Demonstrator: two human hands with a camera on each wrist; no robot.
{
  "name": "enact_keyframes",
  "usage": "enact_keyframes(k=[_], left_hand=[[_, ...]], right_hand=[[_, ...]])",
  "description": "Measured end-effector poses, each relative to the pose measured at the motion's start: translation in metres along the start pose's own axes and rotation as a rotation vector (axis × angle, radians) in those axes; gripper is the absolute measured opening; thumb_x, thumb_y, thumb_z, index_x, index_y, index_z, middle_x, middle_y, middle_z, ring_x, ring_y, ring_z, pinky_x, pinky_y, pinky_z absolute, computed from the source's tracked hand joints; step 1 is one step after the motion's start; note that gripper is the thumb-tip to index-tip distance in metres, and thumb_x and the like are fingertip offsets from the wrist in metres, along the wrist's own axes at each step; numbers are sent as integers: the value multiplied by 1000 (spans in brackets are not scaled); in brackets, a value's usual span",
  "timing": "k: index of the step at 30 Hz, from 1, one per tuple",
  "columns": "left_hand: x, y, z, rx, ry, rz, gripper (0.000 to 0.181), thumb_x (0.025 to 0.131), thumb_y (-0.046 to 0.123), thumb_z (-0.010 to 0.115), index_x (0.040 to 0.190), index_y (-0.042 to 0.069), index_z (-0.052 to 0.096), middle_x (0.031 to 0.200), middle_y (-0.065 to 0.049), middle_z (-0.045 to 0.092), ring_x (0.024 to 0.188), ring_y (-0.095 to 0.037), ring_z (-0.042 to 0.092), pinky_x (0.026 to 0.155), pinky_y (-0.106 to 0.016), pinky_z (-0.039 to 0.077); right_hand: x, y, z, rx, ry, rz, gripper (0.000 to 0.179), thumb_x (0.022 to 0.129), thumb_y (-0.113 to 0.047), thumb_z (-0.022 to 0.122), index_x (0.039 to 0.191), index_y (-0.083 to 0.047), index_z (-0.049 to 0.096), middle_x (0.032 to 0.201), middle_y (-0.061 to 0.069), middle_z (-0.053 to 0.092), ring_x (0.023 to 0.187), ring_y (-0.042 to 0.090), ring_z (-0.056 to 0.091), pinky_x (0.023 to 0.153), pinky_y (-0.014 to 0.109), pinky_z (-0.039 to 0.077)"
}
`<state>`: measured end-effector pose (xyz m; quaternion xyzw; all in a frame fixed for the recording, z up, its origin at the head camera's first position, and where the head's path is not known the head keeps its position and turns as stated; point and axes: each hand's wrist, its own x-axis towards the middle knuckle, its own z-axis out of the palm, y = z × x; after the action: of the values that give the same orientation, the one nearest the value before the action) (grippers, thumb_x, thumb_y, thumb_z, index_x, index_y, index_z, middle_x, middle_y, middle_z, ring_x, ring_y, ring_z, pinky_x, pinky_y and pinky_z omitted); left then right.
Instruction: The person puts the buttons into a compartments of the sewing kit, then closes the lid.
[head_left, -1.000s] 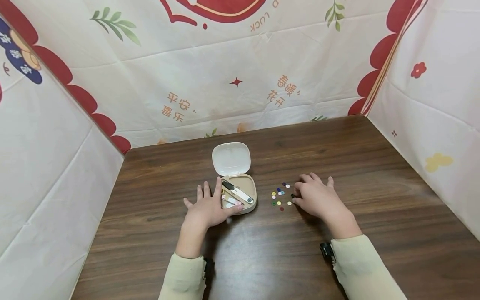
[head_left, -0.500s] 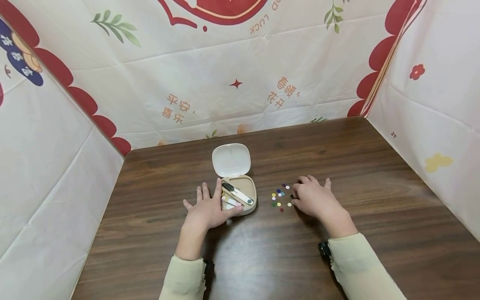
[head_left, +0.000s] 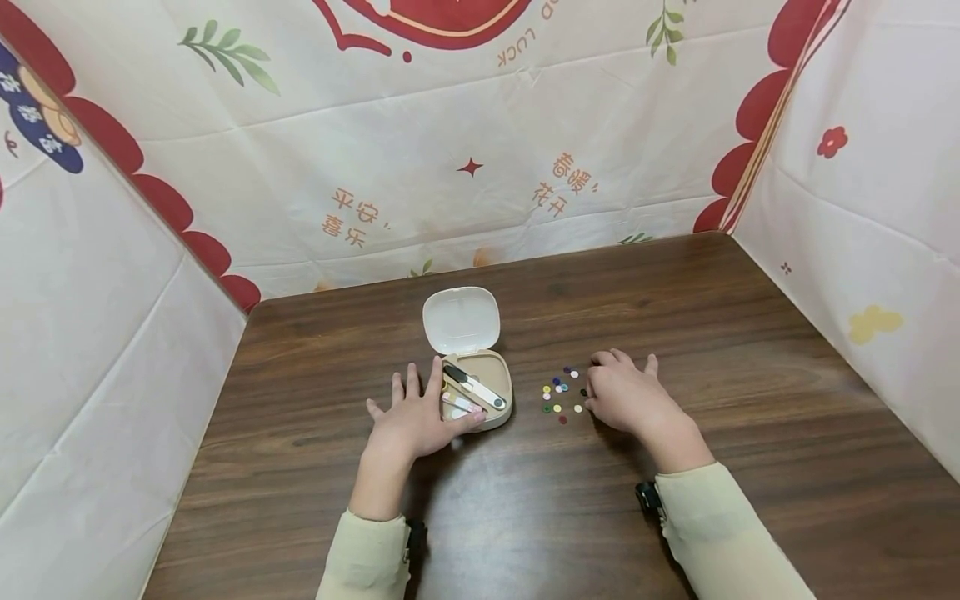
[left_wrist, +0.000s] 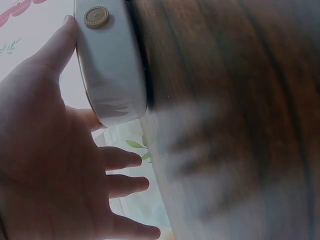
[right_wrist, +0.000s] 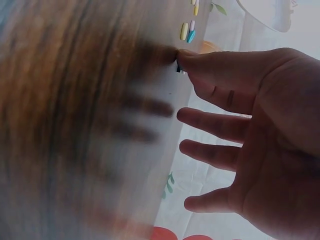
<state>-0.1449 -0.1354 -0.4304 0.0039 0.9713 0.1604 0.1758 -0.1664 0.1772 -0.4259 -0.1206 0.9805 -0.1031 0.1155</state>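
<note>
A small cream sewing case stands with its lid raised. Inside lie black-and-silver thread snips and a pink-and-white strip. My left hand spreads beside the case, straight index along its left side and thumb on its front edge. A round gold stud shows on the case front in the left wrist view. Several small coloured buttons lie scattered right of the case. Thumb and curled index of my right hand pinch a dark button at the table surface, its other fingers extended.
The brown wooden table carries the case and the buttons. White printed cloth rises along its back and both sides. A dark red button lies nearest the front edge of the scatter.
The right hand has shifted slightly left, its fingertips staying at the dark button. The left hand keeps its place against the case, and the buttons lie as before.
</note>
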Motion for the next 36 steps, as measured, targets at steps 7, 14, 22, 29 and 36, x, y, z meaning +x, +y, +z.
enact_keyframes(k=[7,14,22,29,36], left_hand=[[3,-3,3,-5,2,2,120,84,95,50,173,32,2,179,-23,10,166,-49,9,118,-89,6],[6,-6,7,-58,-32,9,123,82,98,47,173,33,-4,177,-27,13,165,-50,13,115,-89,19],[4,-5,5,-61,-28,8,119,86,92,53,173,32,-2,177,-27,16,164,-51,16,111,-92,20],[19,-16,18,-84,-43,5,135,67,111,38,171,39,-10,179,-22,13,167,-46,8,116,-89,13],[17,-15,18,-75,-17,8,129,75,104,47,172,37,-5,180,-19,12,167,-47,8,115,-91,7]], right_hand=[[-2,-1,0,1,21,-20,33,98,-16,75,69,-19,60,159,24,50,155,54,31,113,93,9],[-3,-4,-4,0,57,-43,32,98,-15,74,70,-19,59,157,22,52,155,54,33,112,93,9],[-2,-13,-18,8,146,-101,21,99,-15,71,79,-18,65,157,20,53,154,53,36,112,93,7],[1,-31,-35,15,206,-155,21,96,-18,76,80,-21,64,157,16,55,155,48,37,114,91,10],[6,-49,-36,23,249,-186,22,97,-21,77,81,-22,62,153,14,59,150,43,46,115,89,20]])
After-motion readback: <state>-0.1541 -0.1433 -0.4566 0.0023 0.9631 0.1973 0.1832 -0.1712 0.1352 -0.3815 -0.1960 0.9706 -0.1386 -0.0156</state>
